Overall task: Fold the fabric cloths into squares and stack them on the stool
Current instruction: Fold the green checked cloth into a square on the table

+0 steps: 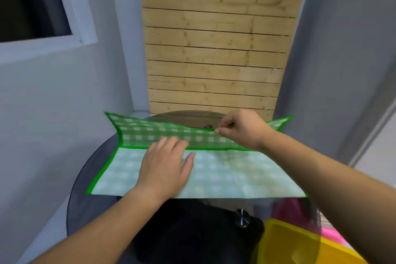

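Note:
A green checked cloth [225,173] with a bright green border lies across a round dark glass table [85,206]. Its far half is lifted and curls toward me. My left hand [167,167] rests flat on the near, pale side of the cloth, fingers spread. My right hand [242,129] pinches the raised far edge of the cloth between thumb and fingers, right of the middle. The two far corners stick up at the left and right.
A yellow plastic stool [300,242] shows at the lower right, with pink fabric [330,236] beside it. A metal fitting [241,217] sits under the glass. Grey walls close in left and right; a wood-slat floor lies beyond.

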`<state>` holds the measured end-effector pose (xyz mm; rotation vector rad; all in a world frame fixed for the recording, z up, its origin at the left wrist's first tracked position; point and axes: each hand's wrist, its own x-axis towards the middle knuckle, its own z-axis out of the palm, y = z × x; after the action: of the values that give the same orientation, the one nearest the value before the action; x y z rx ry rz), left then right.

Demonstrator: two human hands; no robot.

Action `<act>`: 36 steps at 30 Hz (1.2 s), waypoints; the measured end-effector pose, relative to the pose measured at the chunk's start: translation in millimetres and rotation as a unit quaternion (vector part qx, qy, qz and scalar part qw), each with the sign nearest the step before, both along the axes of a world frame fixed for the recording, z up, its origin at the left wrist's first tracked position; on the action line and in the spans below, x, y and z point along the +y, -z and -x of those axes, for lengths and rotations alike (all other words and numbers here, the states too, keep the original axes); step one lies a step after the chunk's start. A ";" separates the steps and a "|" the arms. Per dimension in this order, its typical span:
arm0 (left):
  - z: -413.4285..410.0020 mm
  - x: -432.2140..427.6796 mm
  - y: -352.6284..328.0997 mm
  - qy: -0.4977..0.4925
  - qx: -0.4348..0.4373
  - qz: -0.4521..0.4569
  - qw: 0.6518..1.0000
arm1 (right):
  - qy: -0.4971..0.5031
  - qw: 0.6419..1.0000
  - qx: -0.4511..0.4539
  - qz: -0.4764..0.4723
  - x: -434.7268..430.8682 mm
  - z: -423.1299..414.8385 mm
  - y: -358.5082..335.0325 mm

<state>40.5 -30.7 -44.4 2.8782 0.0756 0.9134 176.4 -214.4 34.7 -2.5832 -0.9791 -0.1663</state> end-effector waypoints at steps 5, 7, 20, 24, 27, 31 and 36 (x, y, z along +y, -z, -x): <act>42.8 -11.3 -5.4 0.121 -0.012 -0.016 0.993 | -0.015 0.997 0.055 -0.045 -17.6 48.4 19.1; 54.3 -8.3 0.4 0.133 0.002 -0.025 0.991 | -0.014 0.996 0.071 -0.060 -19.8 62.4 33.5; 47.6 14.7 21.2 0.075 0.359 -0.047 0.929 | -0.028 0.989 0.104 -0.101 -30.2 99.2 107.7; 45.2 15.9 22.0 0.083 0.364 -0.058 0.926 | -0.045 0.989 0.075 -0.118 -35.5 103.1 113.3; 45.4 15.7 23.6 0.086 0.366 -0.060 0.925 | -0.062 0.990 0.049 -0.113 -36.2 106.8 114.2; 46.6 15.8 23.7 0.093 0.387 -0.040 0.917 | -0.074 0.990 0.052 -0.105 -36.4 108.5 113.1; 46.6 15.6 22.4 0.095 0.376 -0.049 0.921 | -0.070 0.989 0.070 -0.111 -35.8 107.2 113.7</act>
<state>-6.1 -15.1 -66.8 3.0693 -0.1834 -0.2589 69.2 -250.2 -79.0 -2.2830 -1.0237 -0.0509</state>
